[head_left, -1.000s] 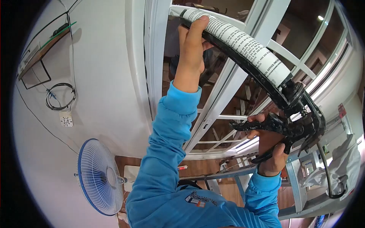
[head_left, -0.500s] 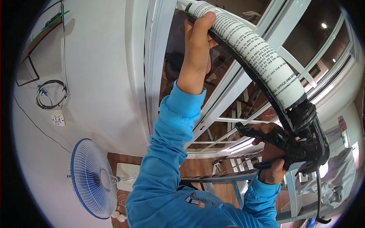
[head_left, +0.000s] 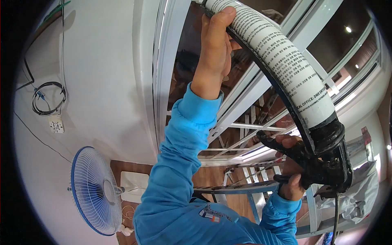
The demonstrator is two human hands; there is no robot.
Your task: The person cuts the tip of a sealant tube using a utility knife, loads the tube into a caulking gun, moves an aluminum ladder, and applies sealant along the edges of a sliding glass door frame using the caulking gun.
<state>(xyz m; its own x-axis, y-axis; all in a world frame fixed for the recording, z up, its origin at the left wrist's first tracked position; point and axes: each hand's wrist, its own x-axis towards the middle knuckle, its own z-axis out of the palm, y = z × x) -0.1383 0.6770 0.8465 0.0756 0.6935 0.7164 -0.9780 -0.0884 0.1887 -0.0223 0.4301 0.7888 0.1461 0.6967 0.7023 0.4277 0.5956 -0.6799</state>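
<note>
A black caulking gun (head_left: 326,163) slants across the upper right, loaded with a white sealant tube (head_left: 286,61) covered in printed text. My left hand (head_left: 218,45) is closed around the front of the gun's frame, its thumb lying against the tube. Lower down, my right hand (head_left: 290,175) wraps the handle and trigger, its fingers partly hidden behind them. From the back of the gun, the thin metal rod (head_left: 336,216) runs down toward the lower edge. The nozzle end is out of view.
A white-framed glass window (head_left: 241,110) stands before me. Below is an aluminium ladder (head_left: 228,188). At left are a blue-rimmed fan (head_left: 96,192), a coiled cable (head_left: 49,98) and a wall socket (head_left: 56,124). Grey sheeting (head_left: 361,200) hangs at right.
The gun's front end and my left hand have shifted slightly right. The rod's hooked end has dropped out of view. The wall and fan appear a little farther left.
</note>
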